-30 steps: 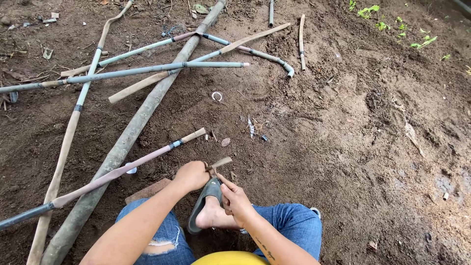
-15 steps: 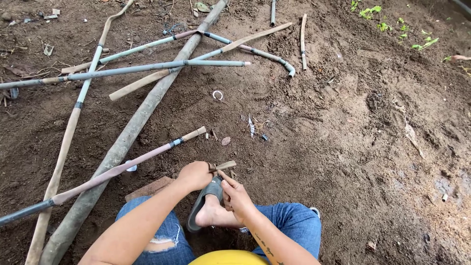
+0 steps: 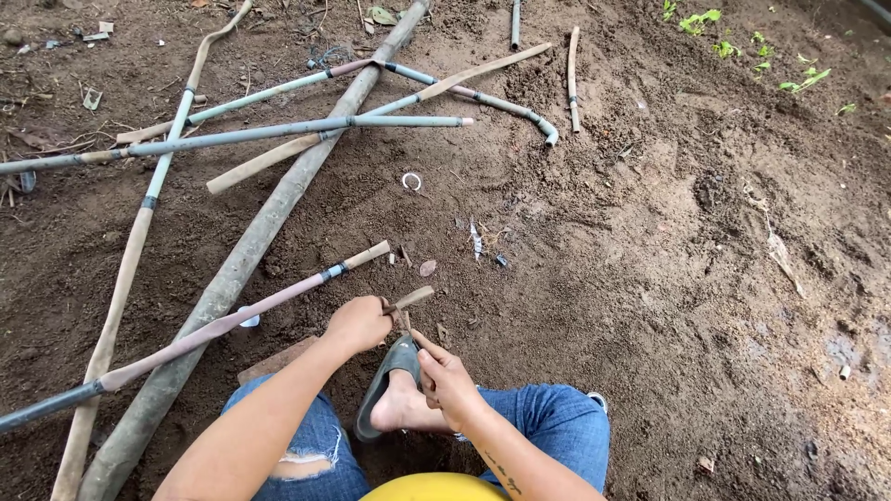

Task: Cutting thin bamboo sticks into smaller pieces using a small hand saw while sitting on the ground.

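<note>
I squat on bare soil, and my left hand (image 3: 357,322) is closed around a short bamboo piece (image 3: 411,298) whose pale end sticks out to the right. My right hand (image 3: 444,373) grips a thin tool (image 3: 406,325), probably a knife, whose tip meets the bamboo piece just in front of my sandalled foot (image 3: 394,390). The blade itself is mostly hidden between my hands. A long thin bamboo stick (image 3: 241,315) with a dark band near its tip lies just left of my left hand.
A thick bamboo pole (image 3: 269,223) runs diagonally from upper middle to lower left. Several thinner poles and grey pipes (image 3: 278,132) cross it at the top left. A small white ring (image 3: 411,181) and scraps (image 3: 475,239) lie on the soil ahead. Green sprouts (image 3: 742,37) grow top right.
Both hands stay together at the bamboo piece, with only slight shifts of the right hand and the tool. The poles on the ground have not moved.
</note>
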